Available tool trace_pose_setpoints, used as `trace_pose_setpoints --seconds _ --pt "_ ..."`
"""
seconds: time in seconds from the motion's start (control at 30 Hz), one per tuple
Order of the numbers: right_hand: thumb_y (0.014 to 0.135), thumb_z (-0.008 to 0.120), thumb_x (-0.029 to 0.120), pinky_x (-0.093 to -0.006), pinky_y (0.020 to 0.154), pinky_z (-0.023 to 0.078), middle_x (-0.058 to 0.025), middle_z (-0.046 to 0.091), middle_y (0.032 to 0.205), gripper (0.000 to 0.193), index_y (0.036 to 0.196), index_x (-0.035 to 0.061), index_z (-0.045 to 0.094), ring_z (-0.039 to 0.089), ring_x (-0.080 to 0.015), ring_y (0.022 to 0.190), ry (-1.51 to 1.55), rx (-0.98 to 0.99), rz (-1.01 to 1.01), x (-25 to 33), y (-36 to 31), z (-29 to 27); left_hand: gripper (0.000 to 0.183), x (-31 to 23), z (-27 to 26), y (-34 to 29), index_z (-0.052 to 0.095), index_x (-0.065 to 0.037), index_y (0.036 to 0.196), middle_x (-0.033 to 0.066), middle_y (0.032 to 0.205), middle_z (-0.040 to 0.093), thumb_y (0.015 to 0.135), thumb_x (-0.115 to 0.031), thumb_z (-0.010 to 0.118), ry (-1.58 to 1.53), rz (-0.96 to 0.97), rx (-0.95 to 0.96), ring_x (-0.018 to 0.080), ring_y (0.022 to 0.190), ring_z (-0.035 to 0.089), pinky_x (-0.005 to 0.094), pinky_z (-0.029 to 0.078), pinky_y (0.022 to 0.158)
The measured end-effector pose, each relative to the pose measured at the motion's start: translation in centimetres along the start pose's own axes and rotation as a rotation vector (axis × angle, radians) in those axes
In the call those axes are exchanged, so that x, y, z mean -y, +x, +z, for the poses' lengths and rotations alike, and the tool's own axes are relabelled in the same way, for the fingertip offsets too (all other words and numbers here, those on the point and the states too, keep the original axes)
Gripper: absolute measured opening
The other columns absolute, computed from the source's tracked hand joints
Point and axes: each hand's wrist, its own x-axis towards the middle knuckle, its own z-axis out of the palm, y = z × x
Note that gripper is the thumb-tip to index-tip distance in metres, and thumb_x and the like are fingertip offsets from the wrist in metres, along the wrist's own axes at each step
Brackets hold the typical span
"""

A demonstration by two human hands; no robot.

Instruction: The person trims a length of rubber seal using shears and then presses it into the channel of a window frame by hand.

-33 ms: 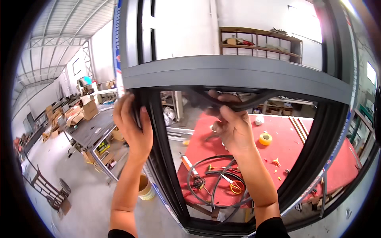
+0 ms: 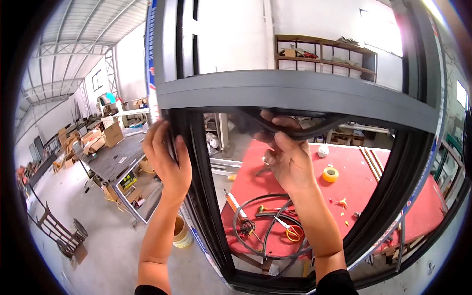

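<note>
Observed: the long black rubbery strip [image 2: 320, 129] bows left-to-right beneath the grey metal crossbar [image 2: 295, 87]; the right hand [image 2: 295, 167], nearer, pinches it. The left hand [image 2: 168, 162], half-curled, rests against the black frame upright [image 2: 200, 172] (grip indeterminable).

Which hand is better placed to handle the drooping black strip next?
Probably the right hand: it holds the black strip, while the left hand rests against the frame's left upright.

The crossbar [image 2: 295, 84] is grey, the strip [image 2: 322, 129] black, the table [image 2: 356, 169] red.
</note>
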Motion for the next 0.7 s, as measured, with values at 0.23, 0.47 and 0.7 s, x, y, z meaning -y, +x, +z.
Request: trace_pose_setpoints --seconds 0.23,0.47,0.7 --pt "0.095 0.063 0.013 -0.0245 0.054 0.046 -0.004 0.063 0.122 0.021 0.116 0.0129 0.059 0.067 -0.0196 0.093 -0.019 -0.097 -0.284 -5.9 2.0 2.0 0.034 1.8 -0.5 -2.3 0.054 0.002 0.122 0.0186 0.132 0.05 0.091 -0.009 0.061 -0.058 -0.046 0.073 0.0357 0.122 0.046 0.0446 0.037 0.103" --pt "0.1 0.057 0.024 -0.0229 0.036 0.028 -0.0083 0.067 0.094 0.017 0.097 0.0068 0.054 0.038 -0.008 0.04 -0.296 -0.269 -0.358 -6.0 1.9 1.2 0.014 2.4 -0.9 -2.5 0.064 -0.001 0.103 0.0189 0.134 0.046 0.089 -0.003 0.061 -0.094 0.018 0.103 0.0373 0.126 0.044 0.0454 0.037 0.104" --pt "0.097 0.056 0.014 -0.023 0.036 0.023 -0.0081 0.064 0.085 0.009 0.097 0.0051 0.055 0.031 -0.0064 0.037 -0.287 -0.312 -0.256 -5.4 1.1 2.3 0.028 -0.7 -0.6 -3.1 0.057 0.002 0.114 0.0146 0.107 0.063 0.087 0.0 0.062 -0.662 -0.162 0.33 0.0271 0.098 0.064 0.0361 0.049 0.09"
